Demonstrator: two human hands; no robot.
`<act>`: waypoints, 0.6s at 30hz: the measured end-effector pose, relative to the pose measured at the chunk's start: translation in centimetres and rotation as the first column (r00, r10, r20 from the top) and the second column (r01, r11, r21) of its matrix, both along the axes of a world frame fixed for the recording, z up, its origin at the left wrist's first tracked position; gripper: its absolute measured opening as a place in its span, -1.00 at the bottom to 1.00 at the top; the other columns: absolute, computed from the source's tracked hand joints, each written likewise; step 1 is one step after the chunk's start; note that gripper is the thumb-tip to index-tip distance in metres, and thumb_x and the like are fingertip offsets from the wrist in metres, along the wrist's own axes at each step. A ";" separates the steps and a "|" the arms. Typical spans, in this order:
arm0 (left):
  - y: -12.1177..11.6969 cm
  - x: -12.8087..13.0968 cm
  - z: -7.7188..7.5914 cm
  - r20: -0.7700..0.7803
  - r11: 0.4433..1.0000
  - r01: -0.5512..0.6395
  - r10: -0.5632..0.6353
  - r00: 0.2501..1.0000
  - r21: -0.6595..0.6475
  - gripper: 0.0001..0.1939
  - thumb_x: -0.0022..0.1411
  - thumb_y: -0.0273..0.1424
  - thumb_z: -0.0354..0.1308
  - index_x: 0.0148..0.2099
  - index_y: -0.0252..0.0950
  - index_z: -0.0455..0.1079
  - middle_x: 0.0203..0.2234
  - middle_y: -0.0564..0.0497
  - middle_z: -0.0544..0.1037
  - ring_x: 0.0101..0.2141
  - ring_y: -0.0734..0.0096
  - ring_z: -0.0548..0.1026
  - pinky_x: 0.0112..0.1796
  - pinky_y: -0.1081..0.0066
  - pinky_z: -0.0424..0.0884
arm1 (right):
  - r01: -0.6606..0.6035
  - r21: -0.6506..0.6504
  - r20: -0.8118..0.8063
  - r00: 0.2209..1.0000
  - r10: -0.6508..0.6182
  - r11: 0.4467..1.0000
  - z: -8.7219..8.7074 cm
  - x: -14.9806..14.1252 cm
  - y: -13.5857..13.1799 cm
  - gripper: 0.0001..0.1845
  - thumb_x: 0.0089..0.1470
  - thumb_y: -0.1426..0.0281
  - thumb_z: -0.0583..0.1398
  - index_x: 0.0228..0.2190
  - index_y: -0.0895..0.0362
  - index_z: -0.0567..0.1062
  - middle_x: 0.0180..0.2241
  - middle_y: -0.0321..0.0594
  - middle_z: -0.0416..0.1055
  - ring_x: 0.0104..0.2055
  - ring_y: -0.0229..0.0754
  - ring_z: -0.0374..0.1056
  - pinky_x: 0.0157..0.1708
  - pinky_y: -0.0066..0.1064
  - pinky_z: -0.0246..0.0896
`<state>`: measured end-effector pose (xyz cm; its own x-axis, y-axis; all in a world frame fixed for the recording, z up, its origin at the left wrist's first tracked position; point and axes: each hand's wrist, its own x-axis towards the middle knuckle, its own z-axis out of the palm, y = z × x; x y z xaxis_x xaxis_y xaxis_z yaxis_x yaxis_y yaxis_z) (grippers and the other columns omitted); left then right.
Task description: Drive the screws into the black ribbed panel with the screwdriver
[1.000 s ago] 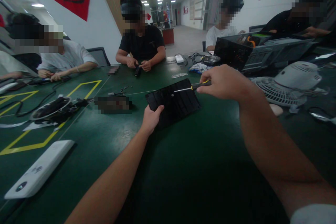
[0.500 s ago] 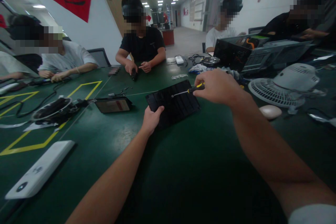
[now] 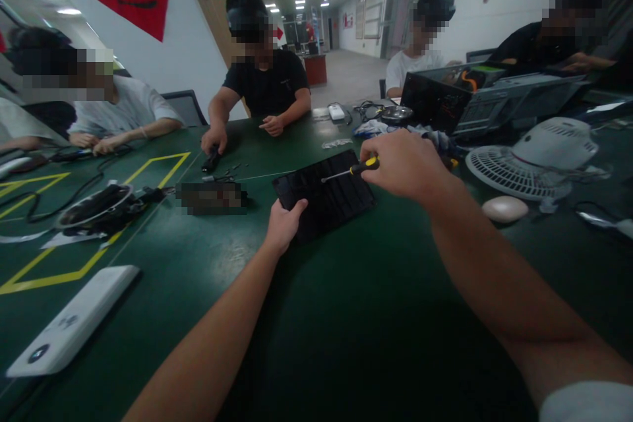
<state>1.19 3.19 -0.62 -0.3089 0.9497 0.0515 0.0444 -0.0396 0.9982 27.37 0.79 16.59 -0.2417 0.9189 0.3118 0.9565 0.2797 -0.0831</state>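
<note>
My left hand (image 3: pixel 285 223) grips the near-left edge of a flat black rectangular panel (image 3: pixel 329 201), thumb on its upper face. The panel is tilted above the green table (image 3: pixel 316 316); its exact kind does not show. In my right hand (image 3: pixel 403 165) is a screwdriver (image 3: pixel 363 166) with a yellow-and-black handle. The fingers close round the handle, and the thin metal shaft points left across the panel. Its tip is over the panel's upper middle; whether it touches the surface I cannot tell.
A white power strip (image 3: pixel 74 323) lies at the near left, cables (image 3: pixel 99 208) beyond it. A small propped-up device (image 3: pixel 211 198) stands left of the panel. At right are a fan part (image 3: pixel 537 158), a mouse (image 3: pixel 504 210) and an opened computer case (image 3: pixel 494 102). Several people sit around.
My hands, the panel and the screwdriver hold nearly the same pose. Across the table, a co-worker's hand with a dark object has moved to the left.
</note>
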 end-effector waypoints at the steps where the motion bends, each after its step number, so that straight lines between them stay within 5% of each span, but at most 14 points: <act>1: 0.0 0.0 0.0 -0.005 1.000 -0.002 0.002 1.000 0.000 -0.54 0.03 -0.23 0.50 -0.03 -0.28 0.57 -0.14 -0.15 0.72 -0.08 0.02 0.68 0.11 0.02 0.55 | 0.006 -0.005 0.003 1.000 -0.006 1.000 0.0 0.0 0.0 -0.65 0.12 0.28 0.29 -0.07 -0.03 0.75 -0.07 -0.03 0.68 0.02 0.24 0.54 -0.15 -0.06 0.38; 9: -0.1 0.1 0.2 -0.016 1.000 0.011 -0.011 1.000 0.013 -0.54 0.04 -0.24 0.48 -0.01 -0.28 0.58 -0.10 -0.15 0.73 -0.07 0.05 0.68 0.12 0.04 0.54 | -0.025 -0.275 0.088 0.995 0.050 0.961 0.2 0.6 0.8 -0.58 0.26 0.08 0.22 -0.15 0.06 0.76 -0.16 0.02 0.69 -0.07 0.18 0.56 -0.15 -0.08 0.37; 12: -0.2 0.1 0.3 -0.006 1.000 0.010 -0.010 1.000 0.002 -0.54 0.03 -0.24 0.48 -0.03 -0.28 0.58 -0.11 -0.14 0.72 -0.08 0.04 0.68 0.10 0.04 0.55 | -0.109 -0.205 0.018 0.993 0.115 0.973 0.7 1.6 1.1 -0.58 0.26 0.09 0.22 -0.14 0.09 0.75 -0.17 -0.02 0.69 -0.11 0.09 0.56 -0.15 -0.14 0.35; 18: -0.2 0.1 0.2 0.006 1.000 0.026 -0.026 1.000 -0.002 -0.53 0.04 -0.22 0.48 -0.01 -0.28 0.57 -0.09 -0.16 0.72 -0.08 0.03 0.68 0.08 0.04 0.57 | -0.029 -0.050 -0.020 0.999 0.028 0.998 0.9 1.8 0.6 -0.67 0.14 0.16 0.33 -0.14 0.02 0.77 -0.17 -0.05 0.69 -0.08 0.16 0.56 -0.15 -0.11 0.36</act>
<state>1.26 3.03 -0.40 -0.2839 0.9577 0.0475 0.0372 -0.0385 0.9986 29.15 1.36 17.51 -0.2622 0.9264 0.2703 0.9463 0.3017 -0.1160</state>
